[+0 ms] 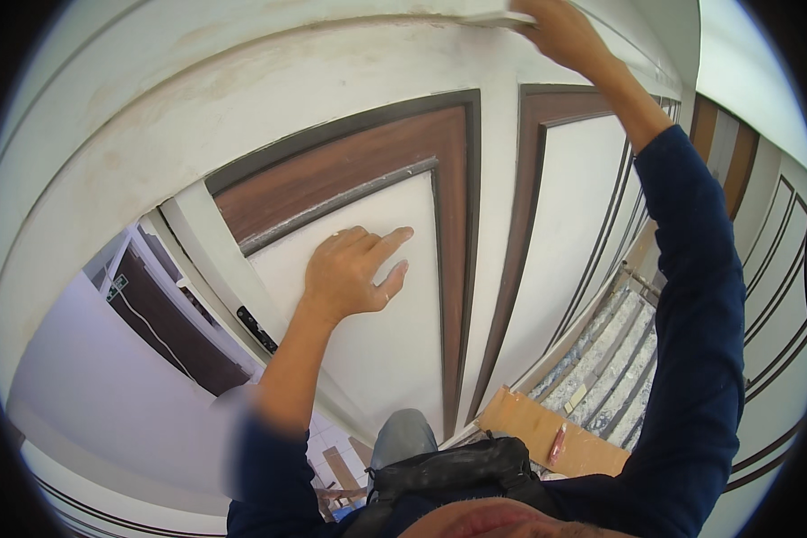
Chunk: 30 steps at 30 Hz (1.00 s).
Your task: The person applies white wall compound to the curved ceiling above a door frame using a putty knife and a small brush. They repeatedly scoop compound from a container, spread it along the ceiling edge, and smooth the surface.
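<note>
High up, my right hand [569, 38] is closed on a flat, pale piece [493, 18], whose kind I cannot make out. That piece is against the white frame [368, 45] above the door, where a brownish, patchy line runs along the moulding. My left hand [342, 273] is in front of the white door panel [377, 350], with thumb and forefinger stretched apart and the other fingers curled. Nothing shows in it, and whether it touches the panel I cannot tell. Brown and dark trim [332, 175] borders the panel.
A second panelled section [565, 206] stands to the right. Below it are stained planks [601, 359] and a plywood board [529, 426] bearing a red-handled object [558, 444]. At left, an opening shows a dark door [170, 323]. A black bag [457, 471] sits at my waist.
</note>
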### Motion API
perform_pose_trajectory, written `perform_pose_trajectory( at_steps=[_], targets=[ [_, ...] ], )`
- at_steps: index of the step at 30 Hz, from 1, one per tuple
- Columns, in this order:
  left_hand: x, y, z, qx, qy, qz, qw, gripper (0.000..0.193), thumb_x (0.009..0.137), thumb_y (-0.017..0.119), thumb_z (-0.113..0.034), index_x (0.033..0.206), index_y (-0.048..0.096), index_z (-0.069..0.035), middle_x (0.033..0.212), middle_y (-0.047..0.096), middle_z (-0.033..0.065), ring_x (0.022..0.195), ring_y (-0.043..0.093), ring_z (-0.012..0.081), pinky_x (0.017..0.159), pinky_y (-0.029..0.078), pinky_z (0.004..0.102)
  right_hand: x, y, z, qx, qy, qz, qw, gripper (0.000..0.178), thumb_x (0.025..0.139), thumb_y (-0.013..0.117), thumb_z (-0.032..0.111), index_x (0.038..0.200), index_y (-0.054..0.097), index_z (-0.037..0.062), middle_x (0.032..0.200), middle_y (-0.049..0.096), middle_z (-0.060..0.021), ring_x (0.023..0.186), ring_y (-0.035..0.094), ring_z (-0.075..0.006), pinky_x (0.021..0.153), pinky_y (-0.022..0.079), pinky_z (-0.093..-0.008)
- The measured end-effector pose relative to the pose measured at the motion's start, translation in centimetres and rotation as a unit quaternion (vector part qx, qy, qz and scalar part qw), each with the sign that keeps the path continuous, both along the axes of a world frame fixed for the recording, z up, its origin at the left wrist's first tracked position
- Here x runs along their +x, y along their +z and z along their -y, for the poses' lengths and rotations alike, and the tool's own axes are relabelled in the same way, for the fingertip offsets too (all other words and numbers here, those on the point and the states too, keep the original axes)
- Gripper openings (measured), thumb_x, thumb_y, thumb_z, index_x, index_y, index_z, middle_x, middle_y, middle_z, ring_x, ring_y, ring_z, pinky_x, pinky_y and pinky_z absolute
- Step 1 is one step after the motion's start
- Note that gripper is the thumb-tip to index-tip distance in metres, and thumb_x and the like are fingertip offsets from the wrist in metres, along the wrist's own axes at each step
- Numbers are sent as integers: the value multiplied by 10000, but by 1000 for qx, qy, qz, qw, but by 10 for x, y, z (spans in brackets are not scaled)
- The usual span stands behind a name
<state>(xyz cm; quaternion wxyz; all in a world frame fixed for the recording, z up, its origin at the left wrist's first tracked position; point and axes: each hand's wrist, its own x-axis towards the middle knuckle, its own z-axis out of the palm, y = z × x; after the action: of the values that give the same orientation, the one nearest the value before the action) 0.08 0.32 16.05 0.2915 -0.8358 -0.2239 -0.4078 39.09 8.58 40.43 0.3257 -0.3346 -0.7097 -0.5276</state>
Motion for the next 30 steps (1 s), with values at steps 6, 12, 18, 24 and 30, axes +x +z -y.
perform_pose_trajectory(
  at_steps=[6, 12, 18, 24, 30],
  targets=[
    [3, -5, 0, -16, 18, 9, 1000, 413, 782, 781, -233, 1185, 742, -156, 705, 629, -1, 686, 583, 184, 618, 498, 326, 3, -9, 17, -58, -10, -70, 996, 285, 952, 699, 171, 1210, 692, 51, 1115, 720, -175, 1001, 672, -396, 911, 529, -465],
    [-1, -6, 2, -19, 33, 3, 999, 410, 789, 778, -234, 1192, 741, -166, 709, 634, 0, 690, 588, 183, 634, 507, 323, -103, 2, 60, -92, 49, 1, 995, 198, 924, 689, 188, 1060, 698, 44, 1051, 690, -199, 1037, 639, -402, 901, 507, -491],
    [-4, -3, 4, -20, 9, 1, 1000, 410, 783, 774, -207, 1189, 745, -160, 706, 644, 2, 676, 596, 185, 619, 499, 324, -72, 7, 32, -96, 37, -45, 994, 253, 935, 694, 215, 1127, 693, 50, 1099, 687, -209, 1086, 622, -413, 943, 487, -509],
    [-14, -5, 3, -30, -17, 12, 999, 414, 773, 766, -187, 1187, 753, -164, 712, 677, -9, 657, 615, 172, 596, 490, 323, -57, 7, 15, -77, 57, -25, 995, 294, 930, 707, 245, 1134, 703, 33, 1114, 707, -219, 1082, 644, -411, 933, 502, -488],
    [-5, -4, 2, -44, -42, 29, 998, 403, 786, 772, -200, 1188, 753, -168, 707, 668, -17, 663, 611, 172, 608, 499, 324, 51, -21, 9, -85, -61, -186, 977, 398, 943, 712, 232, 1282, 666, 29, 1144, 720, -211, 1006, 679, -405, 868, 538, -451]
  ],
)
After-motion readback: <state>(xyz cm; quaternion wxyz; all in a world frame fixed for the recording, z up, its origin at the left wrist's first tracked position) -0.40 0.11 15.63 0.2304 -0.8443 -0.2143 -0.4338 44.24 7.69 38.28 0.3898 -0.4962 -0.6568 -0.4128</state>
